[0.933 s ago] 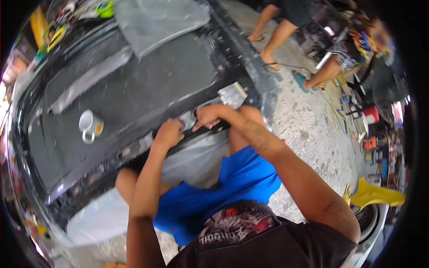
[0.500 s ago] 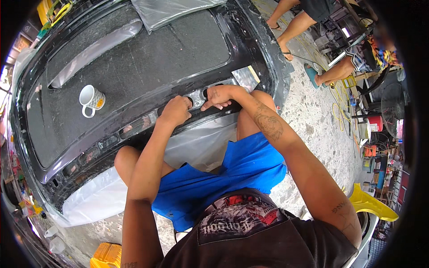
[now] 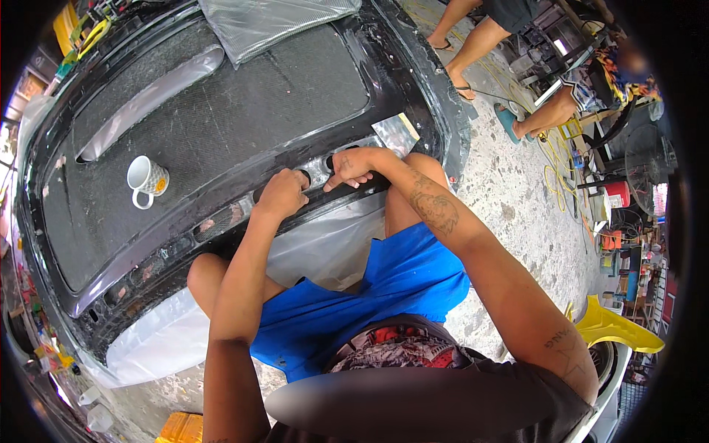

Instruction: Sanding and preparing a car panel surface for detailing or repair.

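A black car panel (image 3: 221,125) lies in front of me, with a dark woven surface set inside its frame. Both hands work at the near rim, beside dark slots in a bare grey strip. My left hand (image 3: 282,195) is closed at one slot, its fingertips bent down out of sight. Just to its right, my right hand (image 3: 353,164) rests on the same strip, thumb stretched left and fingers curled beneath the palm. Whatever lies under either hand is hidden. Near the right hand lies a small grey-and-tan sheet (image 3: 397,134).
A white patterned mug (image 3: 148,179) stands on the panel's left part. At the far edge is a plastic-covered woven piece (image 3: 281,28). Clear plastic sheeting (image 3: 321,247) hangs below the near rim. Yellow cords (image 3: 557,177) cross the floor at right, near other people's legs (image 3: 473,55).
The view has shifted slightly, so the panel and mug appear a little lower and further left. Both hands keep nearly the same place on the rim.
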`<state>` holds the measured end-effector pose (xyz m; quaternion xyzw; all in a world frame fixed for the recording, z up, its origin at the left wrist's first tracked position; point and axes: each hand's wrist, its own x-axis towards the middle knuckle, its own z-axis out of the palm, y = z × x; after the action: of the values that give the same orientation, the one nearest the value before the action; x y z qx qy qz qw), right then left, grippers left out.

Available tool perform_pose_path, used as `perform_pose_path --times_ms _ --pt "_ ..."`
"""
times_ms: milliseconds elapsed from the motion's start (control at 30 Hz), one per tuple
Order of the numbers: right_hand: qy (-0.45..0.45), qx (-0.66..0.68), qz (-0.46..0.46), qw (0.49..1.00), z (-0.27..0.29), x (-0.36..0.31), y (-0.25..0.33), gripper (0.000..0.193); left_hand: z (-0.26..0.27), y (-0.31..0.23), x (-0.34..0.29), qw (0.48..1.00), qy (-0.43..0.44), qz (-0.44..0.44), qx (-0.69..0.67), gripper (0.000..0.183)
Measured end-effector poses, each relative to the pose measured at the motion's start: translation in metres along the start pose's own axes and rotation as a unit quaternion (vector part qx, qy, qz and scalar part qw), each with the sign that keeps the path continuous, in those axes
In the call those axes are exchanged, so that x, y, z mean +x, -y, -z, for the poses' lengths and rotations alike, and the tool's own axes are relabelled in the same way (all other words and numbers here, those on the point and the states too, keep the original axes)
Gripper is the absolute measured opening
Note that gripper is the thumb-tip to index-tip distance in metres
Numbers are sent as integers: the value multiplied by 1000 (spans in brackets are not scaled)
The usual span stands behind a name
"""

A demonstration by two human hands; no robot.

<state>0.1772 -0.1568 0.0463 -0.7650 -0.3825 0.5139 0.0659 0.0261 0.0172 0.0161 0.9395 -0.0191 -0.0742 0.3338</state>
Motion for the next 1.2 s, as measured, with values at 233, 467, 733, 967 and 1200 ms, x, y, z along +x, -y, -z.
perform_pose_path --times_ms 233,467,733,967,1200 --pt "0 -6 -4 1000 -2 6 -6 66 4 -6 -2 1000 -1 -4 9 32" --pt "-4 -4 -1 1000 -2 0 -6 64 2 -5 -2 999 0 -26 44 30" --pt "-9 -43 18 999 -1 3 -9 61 10 -17 -12 998 -29 -52 3 26" --pt "-9 -13 48 999 -3 10 -22 60 29 -92 30 991 -102 -67 -51 20" --pt "-29 -41 83 995 -4 6 -20 54 -6 -124 127 954 -53 -294 -32 27"
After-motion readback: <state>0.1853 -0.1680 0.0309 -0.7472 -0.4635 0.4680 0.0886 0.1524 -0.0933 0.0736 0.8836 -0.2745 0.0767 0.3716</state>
